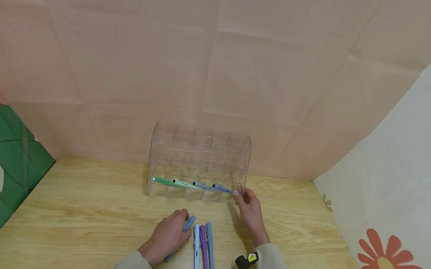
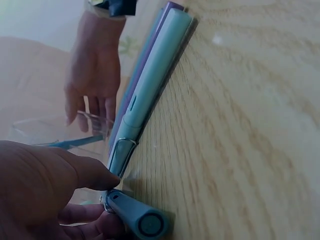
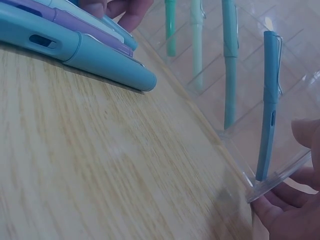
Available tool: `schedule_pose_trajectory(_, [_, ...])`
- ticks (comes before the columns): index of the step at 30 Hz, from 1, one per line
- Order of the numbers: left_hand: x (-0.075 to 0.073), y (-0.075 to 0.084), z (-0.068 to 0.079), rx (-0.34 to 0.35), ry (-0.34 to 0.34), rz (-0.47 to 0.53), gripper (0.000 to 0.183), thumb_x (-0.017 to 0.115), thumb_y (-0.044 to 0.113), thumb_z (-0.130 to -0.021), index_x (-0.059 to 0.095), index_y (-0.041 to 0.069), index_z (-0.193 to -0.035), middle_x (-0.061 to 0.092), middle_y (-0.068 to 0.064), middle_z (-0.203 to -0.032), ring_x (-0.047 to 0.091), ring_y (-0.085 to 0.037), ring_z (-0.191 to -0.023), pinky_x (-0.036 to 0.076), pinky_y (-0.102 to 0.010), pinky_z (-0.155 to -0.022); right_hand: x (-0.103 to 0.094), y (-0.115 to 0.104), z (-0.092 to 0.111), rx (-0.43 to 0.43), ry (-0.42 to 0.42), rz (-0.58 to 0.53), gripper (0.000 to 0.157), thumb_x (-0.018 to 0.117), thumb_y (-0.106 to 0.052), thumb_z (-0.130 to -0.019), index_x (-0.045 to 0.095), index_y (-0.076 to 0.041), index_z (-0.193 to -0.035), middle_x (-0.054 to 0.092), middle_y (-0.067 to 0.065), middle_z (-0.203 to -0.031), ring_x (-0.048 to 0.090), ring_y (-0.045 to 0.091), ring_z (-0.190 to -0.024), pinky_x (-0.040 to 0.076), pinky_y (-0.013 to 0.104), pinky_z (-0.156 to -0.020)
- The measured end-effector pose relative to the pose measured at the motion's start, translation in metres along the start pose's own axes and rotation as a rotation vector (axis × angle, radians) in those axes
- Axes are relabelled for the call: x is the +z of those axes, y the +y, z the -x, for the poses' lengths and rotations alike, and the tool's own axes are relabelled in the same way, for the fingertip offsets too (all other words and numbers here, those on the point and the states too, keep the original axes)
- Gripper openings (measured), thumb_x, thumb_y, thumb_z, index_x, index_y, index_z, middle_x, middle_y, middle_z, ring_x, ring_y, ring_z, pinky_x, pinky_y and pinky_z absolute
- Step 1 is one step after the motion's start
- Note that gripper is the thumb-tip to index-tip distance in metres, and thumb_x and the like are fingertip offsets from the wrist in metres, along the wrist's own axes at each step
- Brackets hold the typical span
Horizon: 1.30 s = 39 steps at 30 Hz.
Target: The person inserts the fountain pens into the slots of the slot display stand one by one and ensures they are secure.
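Observation:
My left hand point(image 1: 168, 237) pinches a blue pen point(image 1: 190, 223) low over the table, its middle hidden under the palm. In the left wrist view, that pen's round end point(image 2: 150, 224) points toward the camera. Just right of it lie a light blue pen point(image 1: 196, 253), a purple pen point(image 1: 205, 255) and a darker blue pen point(image 1: 210, 251), side by side. My right hand point(image 1: 250, 211) holds the lower right side of a clear pen rack point(image 1: 248, 165), thumb and fingers on either side of the panel. Beside the thumb, a blue pen point(image 3: 270, 100) leans in the end compartment.
The rack's bottom row also holds a green pen point(image 1: 162, 181), a pale green pen point(image 1: 182, 184) and a teal pen point(image 1: 201, 186). Behind the rack hangs a pinkish cloth point(image 1: 206, 71). A flower-printed sheet point(image 1: 400, 195) borders the wooden table point(image 1: 83, 208) at right.

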<state>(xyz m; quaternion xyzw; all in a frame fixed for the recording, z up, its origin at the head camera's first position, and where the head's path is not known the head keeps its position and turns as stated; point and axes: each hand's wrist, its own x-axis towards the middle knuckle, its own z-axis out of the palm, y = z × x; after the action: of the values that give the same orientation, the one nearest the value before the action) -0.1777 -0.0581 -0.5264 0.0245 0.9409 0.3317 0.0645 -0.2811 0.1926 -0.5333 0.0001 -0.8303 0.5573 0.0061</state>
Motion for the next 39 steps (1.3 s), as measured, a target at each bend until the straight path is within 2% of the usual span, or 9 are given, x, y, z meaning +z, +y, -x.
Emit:
schedule_pose_trajectory(4, [0.0,-0.002,-0.003,0.022,0.028,-0.023,0.026,0.076,0.018,-0.094,0.066,0.005,-0.114,0.063,-0.005,-0.094,0.055,-0.016,-0.075,0.046,-0.029,-0.059,0.0,0.0,0.001,-0.015,-0.002,-0.008,0.056,0.06,-0.034,-0.11,0.051,0.003,-0.152,0.062,0.027,-0.148,0.06,0.043,-0.139,0.051,0.056,-0.113])
schedule_pose_trajectory(11, [0.0,-0.006,-0.004,0.057,0.062,-0.056,0.014,0.075,0.013,-0.089,0.062,0.008,-0.093,0.058,-0.001,-0.083,0.051,-0.015,-0.07,0.042,-0.029,-0.057,0.001,0.001,0.0,-0.007,-0.004,-0.007,0.053,0.059,-0.031,-0.111,0.051,0.002,-0.152,0.062,0.026,-0.148,0.061,0.041,-0.138,0.052,0.054,-0.113])
schedule_pose_trajectory(17, [-0.005,-0.006,-0.002,0.023,0.032,-0.037,0.015,0.075,0.015,-0.087,0.062,0.01,-0.091,0.057,0.0,-0.082,0.052,-0.015,-0.069,0.041,-0.028,-0.057,0.001,0.002,-0.001,-0.007,0.001,0.0,0.056,0.06,-0.033,-0.11,0.05,0.002,-0.152,0.061,0.026,-0.149,0.059,0.042,-0.139,0.051,0.055,-0.114])
schedule_pose_trajectory(21, [-0.015,-0.002,0.007,0.033,0.031,0.015,0.015,0.074,0.015,-0.086,0.061,0.01,-0.09,0.058,0.0,-0.081,0.053,-0.015,-0.067,0.042,-0.027,-0.055,0.001,0.001,-0.001,-0.009,-0.002,-0.001,0.057,0.06,-0.034,-0.11,0.05,0.003,-0.153,0.061,0.027,-0.149,0.059,0.042,-0.14,0.051,0.055,-0.114])
schedule_pose_trajectory(28, [-0.049,0.02,0.022,0.059,-0.005,0.117,0.015,0.073,0.011,-0.09,0.06,0.01,-0.097,0.062,-0.002,-0.085,0.056,-0.014,-0.068,0.046,-0.024,-0.053,0.002,0.001,-0.001,-0.021,-0.003,0.0,0.055,0.06,-0.032,-0.11,0.051,0.004,-0.151,0.062,0.029,-0.147,0.062,0.042,-0.135,0.054,0.051,-0.109])
schedule_pose_trajectory(33, [-0.08,0.04,0.034,0.124,0.012,0.195,0.012,0.072,0.009,-0.092,0.062,0.011,-0.098,0.066,-0.001,-0.09,0.056,-0.01,-0.064,0.044,-0.02,-0.049,0.003,0.002,-0.002,-0.014,-0.007,-0.009,0.054,0.06,-0.031,-0.11,0.051,0.003,-0.151,0.062,0.028,-0.147,0.061,0.041,-0.136,0.053,0.052,-0.111])
schedule_pose_trajectory(39, [-0.125,0.062,0.051,0.111,0.042,0.297,0.016,0.075,0.011,-0.095,0.063,0.011,-0.106,0.07,-0.003,-0.099,0.068,-0.01,-0.076,0.055,-0.025,-0.058,0.002,0.004,-0.003,0.001,-0.006,-0.002,0.058,0.061,-0.036,-0.11,0.051,0.002,-0.152,0.062,0.025,-0.148,0.061,0.038,-0.135,0.052,0.051,-0.112])
